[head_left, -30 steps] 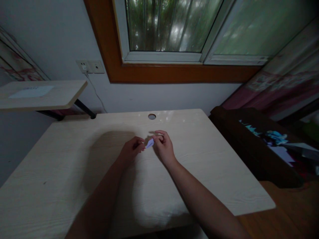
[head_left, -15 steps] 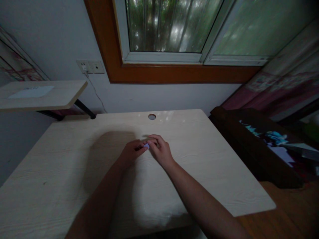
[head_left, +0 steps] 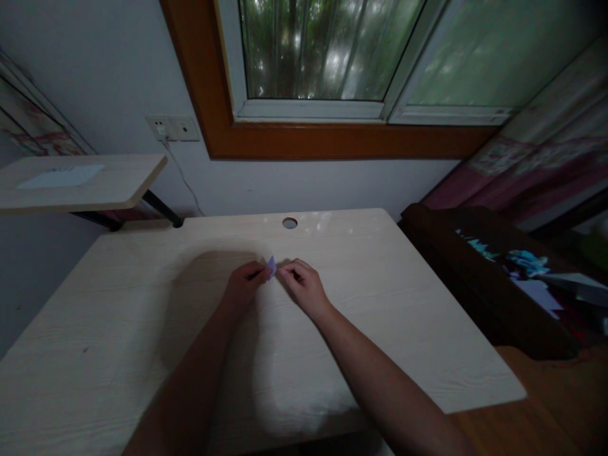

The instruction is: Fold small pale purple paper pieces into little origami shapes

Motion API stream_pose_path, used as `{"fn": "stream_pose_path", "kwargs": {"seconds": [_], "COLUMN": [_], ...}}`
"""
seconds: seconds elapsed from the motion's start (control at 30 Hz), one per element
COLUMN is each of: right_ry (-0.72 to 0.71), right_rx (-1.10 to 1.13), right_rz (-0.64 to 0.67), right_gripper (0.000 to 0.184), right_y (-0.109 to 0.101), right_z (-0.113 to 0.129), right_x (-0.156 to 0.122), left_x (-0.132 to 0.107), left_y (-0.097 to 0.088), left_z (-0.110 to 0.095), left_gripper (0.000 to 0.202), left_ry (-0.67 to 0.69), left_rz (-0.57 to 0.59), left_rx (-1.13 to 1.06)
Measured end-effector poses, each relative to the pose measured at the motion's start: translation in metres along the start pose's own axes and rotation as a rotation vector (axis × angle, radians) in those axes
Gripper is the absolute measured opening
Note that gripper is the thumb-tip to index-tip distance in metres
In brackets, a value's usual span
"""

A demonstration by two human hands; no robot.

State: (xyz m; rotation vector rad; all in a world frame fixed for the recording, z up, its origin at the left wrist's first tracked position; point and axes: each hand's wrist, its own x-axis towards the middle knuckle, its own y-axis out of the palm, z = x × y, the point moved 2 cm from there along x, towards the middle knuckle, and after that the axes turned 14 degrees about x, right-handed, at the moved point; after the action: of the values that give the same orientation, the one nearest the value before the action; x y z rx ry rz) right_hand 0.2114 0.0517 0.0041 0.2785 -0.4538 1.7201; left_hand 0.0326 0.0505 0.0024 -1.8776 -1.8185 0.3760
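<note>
A small piece of folded purple paper [head_left: 271,267] is pinched between the thumb and fingers of my left hand [head_left: 243,282], above the middle of the desk. It stands up to a point at its top. My right hand [head_left: 305,286] is just right of the paper, its thumb and fingertips pressed together close to the paper's right edge. Whether those fingertips touch the paper or grip a bit of it, I cannot tell. Part of the paper is hidden behind my left thumb.
The pale wooden desk [head_left: 380,304] has a round cable hole [head_left: 289,223] near its back edge. A raised shelf [head_left: 133,180] with a white sheet [head_left: 61,176] stands at the left. Beyond the desk's right side is a dark wooden piece of furniture [head_left: 475,285] with assorted items.
My hands have drawn slightly apart. The purple paper has come away from between both hands and now stands more upright in my left fingers, more of it showing.
</note>
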Motion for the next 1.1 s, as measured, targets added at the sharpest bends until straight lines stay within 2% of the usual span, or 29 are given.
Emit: {"fn": "stream_pose_path", "kwargs": {"seconds": [0.1,0.27,0.33,0.67,0.83,1.1], "right_ry": [0.007,0.014,0.015,0.010,0.011,0.016], "right_rx": [-0.001,0.000,0.003,0.029,0.055,-0.009], "right_rz": [0.006,0.006,0.009,-0.001,0.005,0.046], "right_gripper": [0.016,0.017,0.016,0.014,0.011,0.009], "right_y": [0.001,0.002,0.002,0.001,0.001,0.003], "right_z": [-0.001,-0.004,-0.006,-0.006,-0.006,-0.010], "right_x": [0.000,-0.001,-0.001,-0.001,-0.001,-0.002], "left_x": [0.001,0.001,0.001,-0.002,-0.002,-0.002], "left_y": [0.001,0.007,0.008,0.009,0.011,0.012], "left_z": [0.003,0.010,0.011,0.007,0.008,0.011], "left_gripper": [0.023,0.021,0.021,0.023,0.023,0.018], "left_ry": [0.012,-0.130,-0.144,-0.107,-0.030,0.016], "left_rz": [-0.010,0.027,0.039,0.114,0.120,0.061], "left_rx": [-0.033,-0.208,-0.223,-0.046,0.044,-0.045]}}
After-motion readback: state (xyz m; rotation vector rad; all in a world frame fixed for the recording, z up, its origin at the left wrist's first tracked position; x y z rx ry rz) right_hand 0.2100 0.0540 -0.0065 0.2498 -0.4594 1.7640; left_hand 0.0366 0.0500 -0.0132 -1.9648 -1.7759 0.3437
